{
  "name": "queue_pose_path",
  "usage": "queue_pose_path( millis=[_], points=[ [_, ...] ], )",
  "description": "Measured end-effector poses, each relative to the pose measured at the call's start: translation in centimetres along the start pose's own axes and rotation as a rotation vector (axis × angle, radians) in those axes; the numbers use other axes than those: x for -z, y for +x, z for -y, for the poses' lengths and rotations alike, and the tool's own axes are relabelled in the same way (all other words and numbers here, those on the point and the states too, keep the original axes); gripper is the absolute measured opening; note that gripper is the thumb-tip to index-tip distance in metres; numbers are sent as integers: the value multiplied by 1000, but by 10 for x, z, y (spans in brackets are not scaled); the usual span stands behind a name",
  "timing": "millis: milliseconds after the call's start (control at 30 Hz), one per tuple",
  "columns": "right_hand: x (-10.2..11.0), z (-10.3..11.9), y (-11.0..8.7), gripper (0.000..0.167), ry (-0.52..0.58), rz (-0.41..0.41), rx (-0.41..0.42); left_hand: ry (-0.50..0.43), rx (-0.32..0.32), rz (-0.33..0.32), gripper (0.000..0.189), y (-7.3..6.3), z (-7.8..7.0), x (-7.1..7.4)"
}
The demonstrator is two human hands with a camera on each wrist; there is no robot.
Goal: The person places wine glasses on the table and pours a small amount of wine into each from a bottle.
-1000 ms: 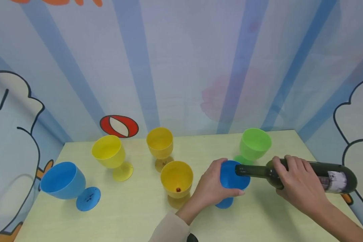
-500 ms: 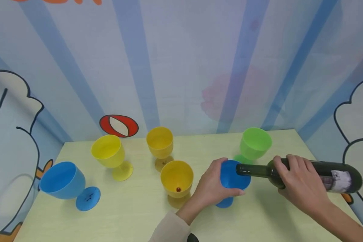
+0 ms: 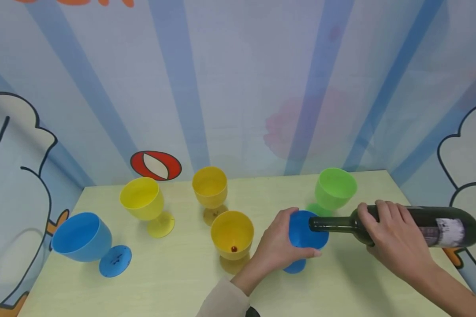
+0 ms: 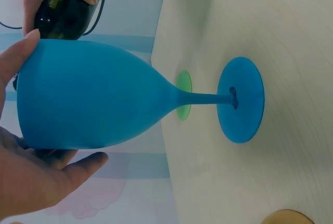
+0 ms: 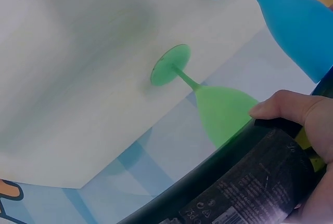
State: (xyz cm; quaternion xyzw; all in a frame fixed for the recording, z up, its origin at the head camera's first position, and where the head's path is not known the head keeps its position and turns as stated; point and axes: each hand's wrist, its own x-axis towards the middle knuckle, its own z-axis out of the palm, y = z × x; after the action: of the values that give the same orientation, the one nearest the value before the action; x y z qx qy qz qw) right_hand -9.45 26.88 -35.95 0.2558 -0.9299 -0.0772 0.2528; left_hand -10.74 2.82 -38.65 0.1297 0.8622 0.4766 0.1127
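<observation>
My left hand [image 3: 275, 244] grips the bowl of a blue plastic goblet [image 3: 301, 231] near its rim, thumb in front and fingers behind. In the left wrist view the goblet's foot [image 4: 242, 99] is against the table. With my right hand [image 3: 398, 240] I hold a dark green wine bottle [image 3: 452, 226] round its shoulder, tipped nearly level. Its neck [image 3: 333, 224] points left and the mouth lies over the goblet's bowl. I cannot see any stream from the mouth, nor tell what is in the goblet. The bottle's label [image 5: 250, 182] shows in the right wrist view.
A green goblet [image 3: 335, 189] stands behind the bottle neck. Left of my hand is an amber goblet [image 3: 222, 237] with a small dark red spot inside. Another amber goblet [image 3: 209, 187], a yellow one [image 3: 143, 200] and a second blue one [image 3: 83, 237] stand farther left.
The bottle's bottom end has shifted to the right and slightly up in the head view, and my right hand has moved a little with it. The left hand and blue goblet keep their place.
</observation>
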Motion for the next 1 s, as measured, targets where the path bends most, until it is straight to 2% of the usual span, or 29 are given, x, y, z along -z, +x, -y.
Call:
queue_pose_path(
  millis=[1000],
  points=[
    [6, 0, 3, 92, -34, 35, 25, 0, -2, 2, 88, 0, 1, 0]
  ],
)
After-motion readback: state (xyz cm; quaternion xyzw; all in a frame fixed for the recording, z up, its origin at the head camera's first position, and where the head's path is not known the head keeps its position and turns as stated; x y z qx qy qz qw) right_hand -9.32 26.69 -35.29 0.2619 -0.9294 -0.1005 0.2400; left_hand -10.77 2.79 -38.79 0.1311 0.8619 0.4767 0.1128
